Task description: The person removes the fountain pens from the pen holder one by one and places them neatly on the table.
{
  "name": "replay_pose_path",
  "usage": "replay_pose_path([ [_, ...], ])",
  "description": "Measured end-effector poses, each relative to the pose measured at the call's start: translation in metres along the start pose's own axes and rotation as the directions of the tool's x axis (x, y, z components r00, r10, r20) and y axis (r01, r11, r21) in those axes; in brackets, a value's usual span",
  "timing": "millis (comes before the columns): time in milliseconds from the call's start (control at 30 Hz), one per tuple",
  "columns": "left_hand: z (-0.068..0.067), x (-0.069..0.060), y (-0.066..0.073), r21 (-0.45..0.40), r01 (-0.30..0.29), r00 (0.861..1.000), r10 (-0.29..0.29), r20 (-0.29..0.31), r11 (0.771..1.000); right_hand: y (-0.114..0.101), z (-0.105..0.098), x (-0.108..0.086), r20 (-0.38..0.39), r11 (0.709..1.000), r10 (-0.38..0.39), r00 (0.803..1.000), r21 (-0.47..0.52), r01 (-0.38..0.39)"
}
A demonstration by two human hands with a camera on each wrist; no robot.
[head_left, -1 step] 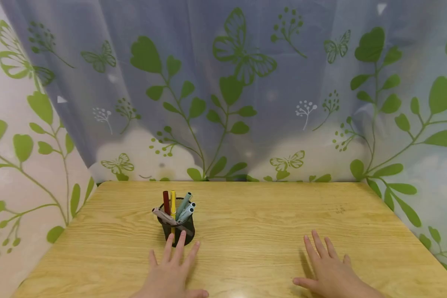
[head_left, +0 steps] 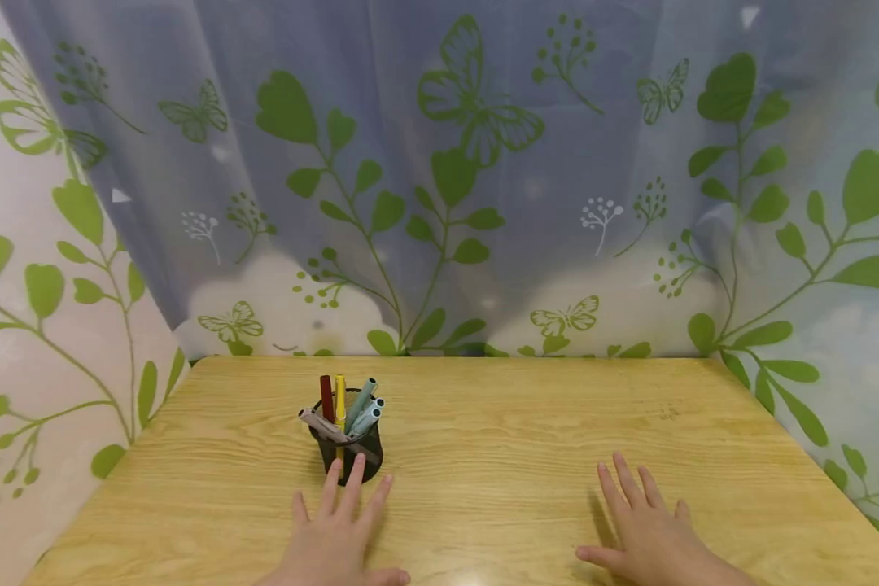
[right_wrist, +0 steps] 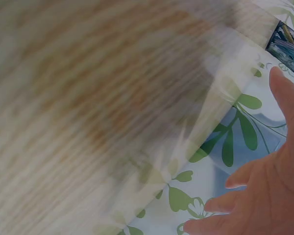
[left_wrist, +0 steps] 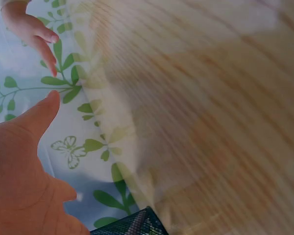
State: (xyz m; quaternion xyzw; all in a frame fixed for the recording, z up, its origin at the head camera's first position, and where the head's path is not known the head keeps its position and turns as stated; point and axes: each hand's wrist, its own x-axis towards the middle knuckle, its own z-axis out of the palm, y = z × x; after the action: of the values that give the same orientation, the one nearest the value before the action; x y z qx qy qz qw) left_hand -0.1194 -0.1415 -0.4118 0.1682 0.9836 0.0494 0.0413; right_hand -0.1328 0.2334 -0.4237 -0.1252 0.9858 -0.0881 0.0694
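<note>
Nothing I could make out had moved since a moment earlier: the left hand (head_left: 333,537) and right hand (head_left: 652,533) were spread, gripping nothing, well apart over the wooden table (head_left: 483,456). Just beyond the left fingertips, touching or not I couldn't tell, stood a mesh cup (head_left: 348,454), its rim seemingly propping up the leaning pens (head_left: 340,403); past both hands hung a leafy curtain (head_left: 381,268).

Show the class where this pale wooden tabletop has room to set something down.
Bare: the tabletop between the round black mesh pen cup and the right hand, and behind that hand up to the blue-grey leaf-printed curtain. Crowded: the cup's near side, where the left hand overlaps it in the head view.
</note>
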Motion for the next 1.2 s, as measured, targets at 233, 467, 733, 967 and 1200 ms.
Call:
replay_pose_path([
  [233,0.006,0.001,-0.004,0.016,-0.042,0.999,0.042,-0.031,0.999,0.002,0.006,-0.007,-0.012,1.000,0.001,1.000,-0.016,-0.001],
  [467,0.002,0.003,-0.009,0.040,-0.051,0.997,0.054,-0.064,0.998,-0.002,0.005,-0.007,-0.071,0.998,-0.034,0.997,-0.049,0.031],
  [733,-0.003,-0.002,-0.010,0.030,-0.034,0.995,0.037,-0.092,0.999,-0.006,0.001,-0.007,-0.133,0.993,-0.073,0.988,-0.104,0.059],
  [967,-0.004,-0.008,-0.014,0.040,-0.047,0.983,0.054,-0.175,0.998,-0.009,0.001,-0.006,-0.142,0.989,-0.093,0.985,-0.128,0.075],
  [1200,-0.010,-0.011,-0.018,0.026,-0.062,0.966,0.067,-0.249,0.998,-0.009,0.002,-0.006,-0.185,0.986,-0.111,0.977,-0.146,0.084],
])
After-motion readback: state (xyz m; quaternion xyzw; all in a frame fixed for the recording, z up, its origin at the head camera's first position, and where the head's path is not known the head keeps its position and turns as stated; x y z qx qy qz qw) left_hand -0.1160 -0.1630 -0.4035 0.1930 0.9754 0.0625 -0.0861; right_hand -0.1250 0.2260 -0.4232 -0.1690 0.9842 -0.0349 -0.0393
